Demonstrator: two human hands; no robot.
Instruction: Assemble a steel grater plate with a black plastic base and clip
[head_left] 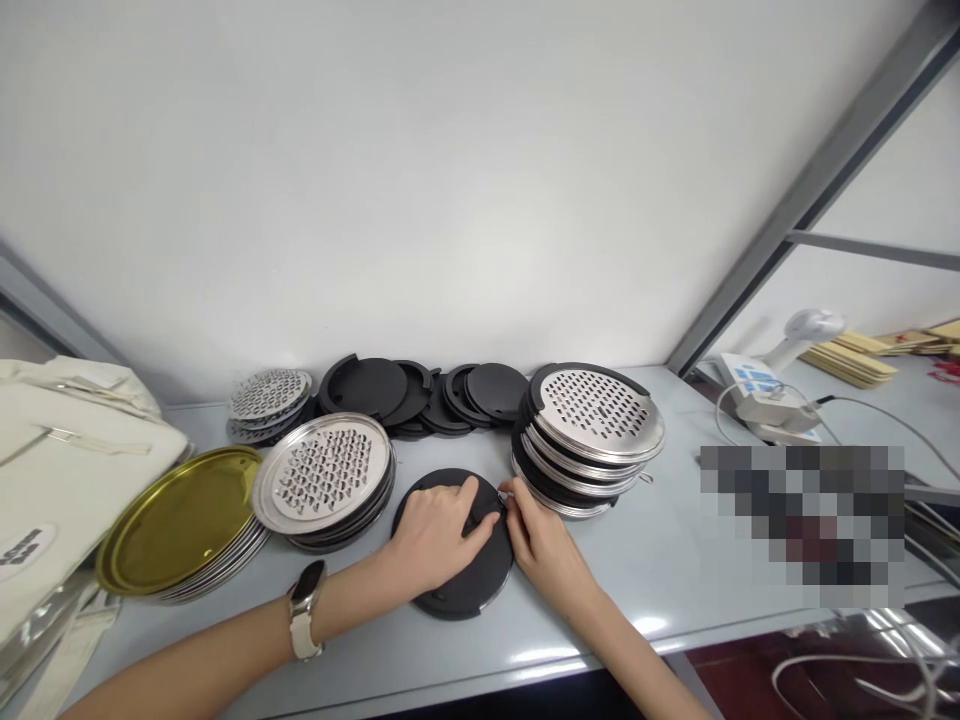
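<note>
A round black plastic disc [466, 585] lies on the table in front of me, a thin silvery edge showing at its lower right. My left hand [439, 530] rests on top of it, thumb and index finger apart, the other fingers partly hidden. At the disc's upper right edge, my right hand [544, 540] pinches a small metal loop [502, 496], mostly covered by the fingertips. Just behind the right hand stands a stack of round graters [596, 412] with black rims. Left of the disc is another pile topped by a metal grater plate [326, 475].
Gold-coloured round plates [184, 520] are stacked at the left beside a cream bag [60, 470]. Along the wall lie black discs [367, 388] and small grater plates [268, 394]. To the right are a white handheld device [806, 330], cables and a pixelated area.
</note>
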